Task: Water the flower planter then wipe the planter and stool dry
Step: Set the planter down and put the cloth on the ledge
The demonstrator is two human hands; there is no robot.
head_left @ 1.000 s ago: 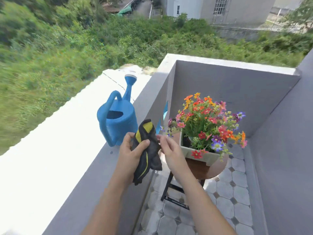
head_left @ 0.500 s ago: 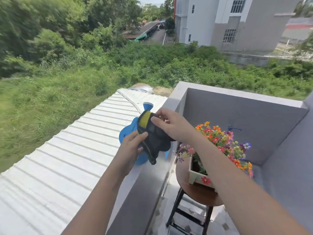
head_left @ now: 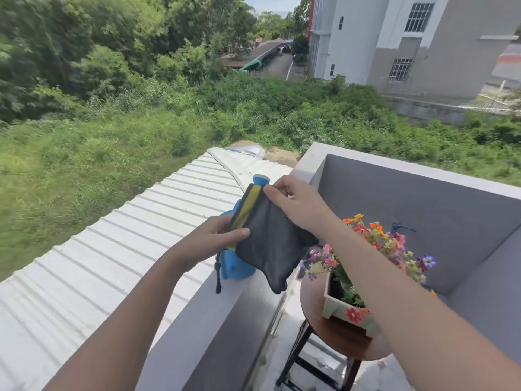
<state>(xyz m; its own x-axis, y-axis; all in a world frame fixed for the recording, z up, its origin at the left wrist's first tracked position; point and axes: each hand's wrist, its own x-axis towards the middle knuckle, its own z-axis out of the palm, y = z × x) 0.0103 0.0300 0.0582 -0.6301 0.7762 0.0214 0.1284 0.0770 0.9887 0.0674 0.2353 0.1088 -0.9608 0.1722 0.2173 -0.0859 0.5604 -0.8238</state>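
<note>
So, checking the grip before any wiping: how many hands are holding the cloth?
2. The left hand grips the cloth at its yellow-striped left edge; the right hand pinches its top edge.

From the held cloth [head_left: 276,244]: watering can [head_left: 235,268] on ledge [head_left: 203,320] blocks seven o'clock; flowers [head_left: 394,241] crowd three o'clock above planter [head_left: 334,304].
</note>
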